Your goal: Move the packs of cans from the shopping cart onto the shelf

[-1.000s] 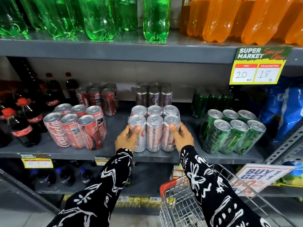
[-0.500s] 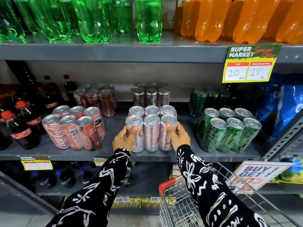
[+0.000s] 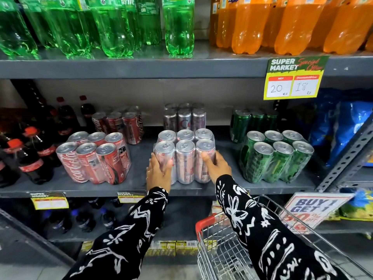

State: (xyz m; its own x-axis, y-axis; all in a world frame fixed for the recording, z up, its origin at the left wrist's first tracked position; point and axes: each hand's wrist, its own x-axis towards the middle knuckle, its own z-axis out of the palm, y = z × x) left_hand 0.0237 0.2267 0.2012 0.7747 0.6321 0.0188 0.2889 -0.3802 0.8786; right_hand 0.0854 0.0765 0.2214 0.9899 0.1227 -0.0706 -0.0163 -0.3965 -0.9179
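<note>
— silver six-pack of cans [image 3: 184, 158], where is it?
— standing on the grey shelf [image 3: 139, 183], between red and green packs.
— hands?
— left hand [image 3: 159, 172] and right hand [image 3: 217, 167] clasp its sides, fingers [image 3: 210, 160] wrapped round it.

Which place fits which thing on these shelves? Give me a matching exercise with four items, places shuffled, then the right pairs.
Things:
1. silver can pack
2. red can pack
3. green can pack
4. orange bottles

Places:
A. top shelf, right side
B. middle shelf, right of the silver pack
C. middle shelf, between the left hand and right hand
D. middle shelf, left of the silver pack

Pairs: 1-C, 2-D, 3-B, 4-A
</note>
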